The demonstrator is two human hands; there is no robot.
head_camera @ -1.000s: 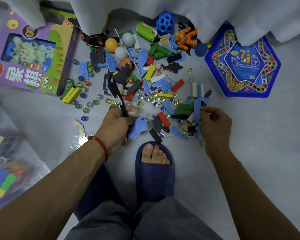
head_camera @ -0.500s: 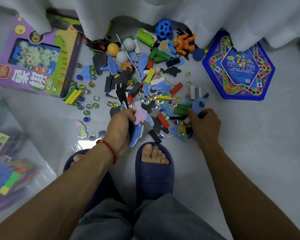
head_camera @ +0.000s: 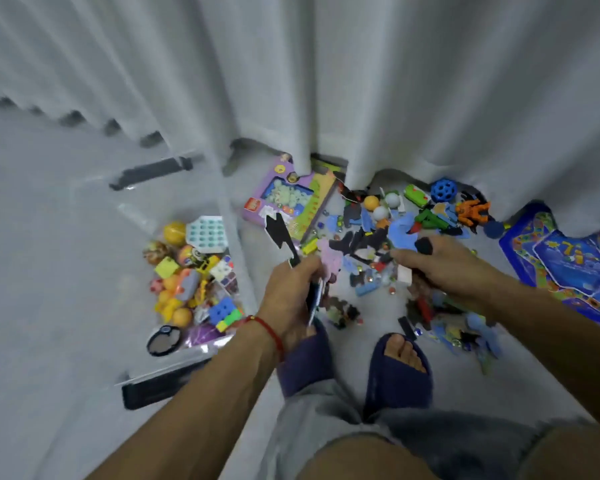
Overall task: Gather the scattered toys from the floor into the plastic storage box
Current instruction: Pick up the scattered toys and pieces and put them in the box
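Curtains (head_camera: 361,81) hang over the toy heap (head_camera: 392,237); a purple game box (head_camera: 288,202) lies between heap and clear storage box (head_camera: 187,271), half full. Left hand (head_camera: 293,292) clamps black foam pieces (head_camera: 279,233); right hand (head_camera: 440,268) grips blue ones (head_camera: 400,233).

The person's left hand (head_camera: 293,289), a red string bracelet (head_camera: 267,329) at its wrist, grips a bundle of flat foam pieces, with a jagged black foam cutout (head_camera: 280,237) sticking up from the fist. The right hand (head_camera: 440,268) grips a light-blue foam piece (head_camera: 400,235) over the scattered pile of small toys (head_camera: 378,251) on the grey floor (head_camera: 66,271). To the left stands a clear plastic storage box (head_camera: 142,368) with coloured toys inside. A purple game box (head_camera: 284,202) and a blue hexagonal game tin (head_camera: 568,265) lie by the white curtain (head_camera: 361,81). Both feet wear dark-blue slippers (head_camera: 399,379).
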